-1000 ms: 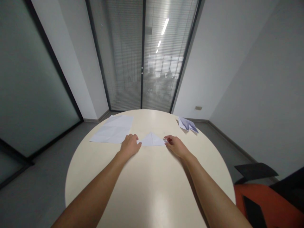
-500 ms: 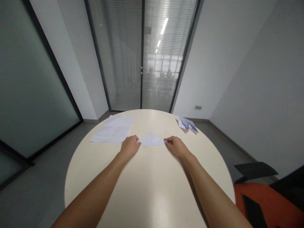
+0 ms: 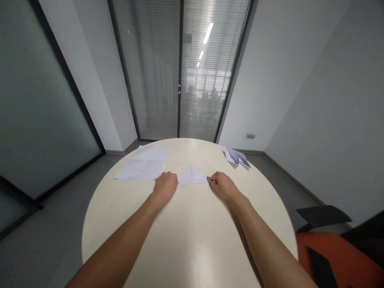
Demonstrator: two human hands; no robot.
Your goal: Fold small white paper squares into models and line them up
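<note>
A small folded sheet of white paper [image 3: 192, 176], triangular with a crease down its middle, lies on the round cream table [image 3: 183, 224]. My left hand [image 3: 166, 185] is closed at the triangle's left corner, its fingers curled and partly hidden. At the opposite corner my right hand [image 3: 222, 184] pinches the paper between thumb and fingers. Both hands rest low, close to the tabletop.
Flat white sheets [image 3: 144, 162] with faint creases lie at the table's back left, just beyond my left hand. A folded paper piece [image 3: 237, 157] stands near the back right edge. An orange and black chair [image 3: 336, 256] is at the lower right.
The fingers of my left hand have rolled over, so the left corner is now covered by them. My right hand and the folded paper have hardly moved.
</note>
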